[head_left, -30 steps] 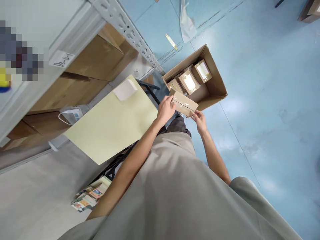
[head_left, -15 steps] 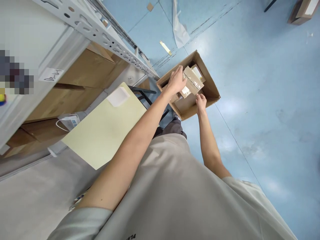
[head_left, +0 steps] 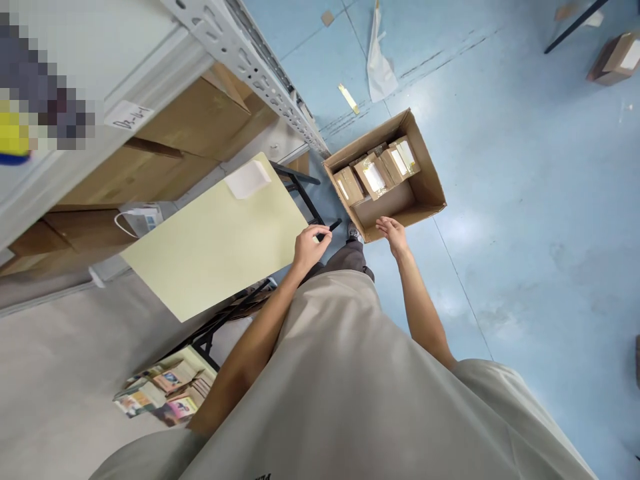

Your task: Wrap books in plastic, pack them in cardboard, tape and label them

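A large open cardboard carton (head_left: 430, 160) stands on the floor in front of me. Inside it, several small cardboard boxes (head_left: 374, 175) with white labels and clear tape sit along its far and left sides, and bare carton bottom shows near me. My right hand (head_left: 391, 233) is at the carton's near rim, fingers loosely stretched and holding nothing. By the corner of a pale yellow board or tabletop (head_left: 215, 247), my left hand (head_left: 311, 245) hovers open with its fingers slightly bent and nothing in it. A white paper piece (head_left: 248, 180) lies on the board.
Metal shelving (head_left: 260, 80) with brown cartons (head_left: 185, 127) runs along the left. Black metal legs (head_left: 300, 190) stand between board and carton. White plastic sheeting (head_left: 380, 70) lies on the blue floor, another carton (head_left: 617, 60) at far right. Small colourful boxes (head_left: 175, 383) sit lower left.
My left hand has left the small box in the carton and come back toward the board. My right hand has drawn back to the near rim. The small box now sits among the others.
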Demonstrator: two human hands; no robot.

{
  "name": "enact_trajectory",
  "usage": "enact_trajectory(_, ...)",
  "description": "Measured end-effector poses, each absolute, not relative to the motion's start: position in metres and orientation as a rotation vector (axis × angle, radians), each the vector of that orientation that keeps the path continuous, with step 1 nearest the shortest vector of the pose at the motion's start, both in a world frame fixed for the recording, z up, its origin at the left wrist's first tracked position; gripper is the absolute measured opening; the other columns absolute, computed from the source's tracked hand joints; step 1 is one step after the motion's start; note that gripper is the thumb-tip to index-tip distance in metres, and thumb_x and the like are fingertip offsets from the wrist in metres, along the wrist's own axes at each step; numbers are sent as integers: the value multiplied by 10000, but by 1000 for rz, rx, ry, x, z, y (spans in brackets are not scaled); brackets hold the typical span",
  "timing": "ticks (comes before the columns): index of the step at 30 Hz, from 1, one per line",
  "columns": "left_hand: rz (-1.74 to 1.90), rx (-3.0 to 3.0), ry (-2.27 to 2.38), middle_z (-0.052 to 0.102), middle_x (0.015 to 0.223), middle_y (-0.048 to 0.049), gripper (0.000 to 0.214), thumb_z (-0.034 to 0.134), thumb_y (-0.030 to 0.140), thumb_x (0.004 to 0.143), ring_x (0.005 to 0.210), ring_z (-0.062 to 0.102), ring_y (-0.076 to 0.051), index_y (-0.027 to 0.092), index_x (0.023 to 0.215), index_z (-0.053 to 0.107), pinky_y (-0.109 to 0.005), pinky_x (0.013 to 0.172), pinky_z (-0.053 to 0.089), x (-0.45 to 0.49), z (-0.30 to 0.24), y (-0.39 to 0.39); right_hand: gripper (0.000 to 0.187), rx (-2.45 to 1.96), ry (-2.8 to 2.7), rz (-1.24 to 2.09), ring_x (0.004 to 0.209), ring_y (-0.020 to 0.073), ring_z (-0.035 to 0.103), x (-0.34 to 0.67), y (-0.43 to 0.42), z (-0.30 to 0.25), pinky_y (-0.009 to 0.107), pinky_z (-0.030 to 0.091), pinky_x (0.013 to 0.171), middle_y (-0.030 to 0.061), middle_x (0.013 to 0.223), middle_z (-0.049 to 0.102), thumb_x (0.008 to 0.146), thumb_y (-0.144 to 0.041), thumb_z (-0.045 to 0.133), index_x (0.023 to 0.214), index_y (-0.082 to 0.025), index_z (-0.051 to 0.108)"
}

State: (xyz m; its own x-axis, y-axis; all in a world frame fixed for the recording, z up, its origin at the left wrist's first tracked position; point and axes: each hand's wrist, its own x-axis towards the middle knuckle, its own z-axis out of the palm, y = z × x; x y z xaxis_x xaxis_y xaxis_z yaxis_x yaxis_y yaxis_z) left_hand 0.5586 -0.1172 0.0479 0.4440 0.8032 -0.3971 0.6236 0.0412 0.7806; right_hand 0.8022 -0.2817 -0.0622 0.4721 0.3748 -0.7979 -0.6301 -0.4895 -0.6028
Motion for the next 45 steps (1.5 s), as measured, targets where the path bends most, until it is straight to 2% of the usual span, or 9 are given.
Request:
enact_trajectory(4,315,1586,1293,918,1175,-96,65,802,278,922,1187,867,-316,277,872,844,-564,1214,654,535,58,-130,528,-1698,96,1276,1178,297,901,795,-272,-40,550,674,1229,125,1147,926,862,-705,947,1065,-251,769)
enact_trajectory(9,498,1525,1224,910,1240,-97,86,796,295,973,1221,866,-292,274,939,871,-516,1201,676,514,78,-138,620,-1715,-104,1260,1240,304,886,776,-248,-6,547,673,1229,115,1245,933,832,-784,952,1126,-258,804)
enact_trajectory(16,829,1362,1230,902,1241,-97,132,772,330,1015,1247,870,-293,274,939,864,-495,1161,712,420,106,-157,720,-1668,-639,1308,1277,346,875,701,-208,56,575,684,1225,149,1356,905,884,-910,841,1214,-270,823)
enact_trajectory(23,1183,1044,1432,904,1257,-103,162,809,408,1017,1245,869,-303,262,962,854,-500,1159,718,258,124,-209,586,-1547,-1028,1467,1321,350,876,536,-180,121,586,672,1239,141,1447,892,980,-801,805,1285,-301,819)
enact_trajectory(28,1430,805,1598,906,1218,-98,218,867,477,1008,1233,869,-303,264,964,849,-523,1179,712,141,130,-265,567,-1407,-1307,1650,1313,357,883,388,-176,134,608,679,1231,139,1422,903,1009,-802,776,1292,-314,834)
enact_trajectory(32,1629,646,1711,896,1187,-92,286,906,522,976,1190,861,-289,263,902,808,-507,1137,709,67,136,-314,591,-1280,-1471,1812,1285,377,884,277,-176,142,629,679,1230,138,1373,913,959,-820,842,1254,-308,846)
enact_trajectory(39,1860,129,1873,849,998,-71,568,938,713,926,1065,807,-261,248,727,679,-416,1009,649,-12,144,-369,614,-1026,-1736,2122,1268,337,876,126,-180,164,551,674,1206,114,1373,913,950,-833,892,1268,-309,858)
enact_trajectory(42,1904,6,1917,832,917,-76,641,891,775,952,1080,805,-282,250,664,662,-424,1030,629,-42,145,-375,642,-969,-1809,2235,1240,334,880,70,-176,158,544,676,1187,114,1345,921,916,-854,918,1248,-307,864)
enact_trajectory(45,1936,-103,2001,865,972,-100,673,831,805,1000,1093,808,-288,250,647,690,-432,1056,632,-77,146,-378,684,-923,-1914,2346,1235,334,882,12,-170,146,540,678,1178,120,1329,925,884,-886,921,1228,-298,863)
